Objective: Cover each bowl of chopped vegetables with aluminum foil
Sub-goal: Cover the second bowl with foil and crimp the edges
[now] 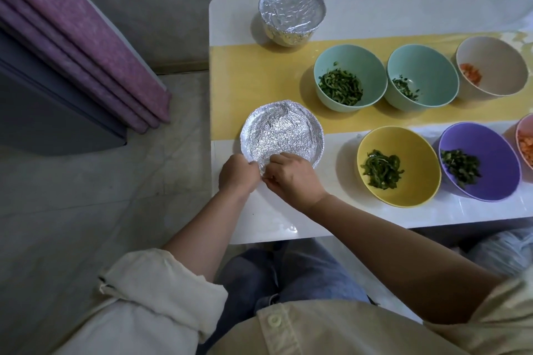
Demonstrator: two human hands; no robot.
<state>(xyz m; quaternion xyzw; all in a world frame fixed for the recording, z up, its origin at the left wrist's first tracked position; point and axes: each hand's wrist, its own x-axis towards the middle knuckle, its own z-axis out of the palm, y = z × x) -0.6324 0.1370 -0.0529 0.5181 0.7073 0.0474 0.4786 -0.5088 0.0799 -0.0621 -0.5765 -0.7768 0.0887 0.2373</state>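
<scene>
The foil (281, 131) lies crinkled over the near bowl at the left end of the table (403, 13), close to its near left corner. Both hands are at the near edge of that bowl, the side closest to the person. The left hand (236, 174) pinches the foil from the left, fingers closed on it. The right hand (292, 179) pinches it from the right, fingers closed too, and the two hands almost touch. The foil looks tucked down all round the far rim, so I think only this near bit is left to press under. The bowl sits just past the hands, away from the person, so the push goes toward the bowl and down. Both hands are equally near. Further back on the left stands a wrapped bowl (291, 16), done already. To the right wait open bowls: two teal bowls (350, 78) with green bits, a white bowl (491, 66) with orange bits, a yellow bowl (399, 166) and a purple bowl (480, 161) with greens, and a pink bowl (525, 138) at the edge. The yellow bowl is nearest the right hand, so it may come next.
</scene>
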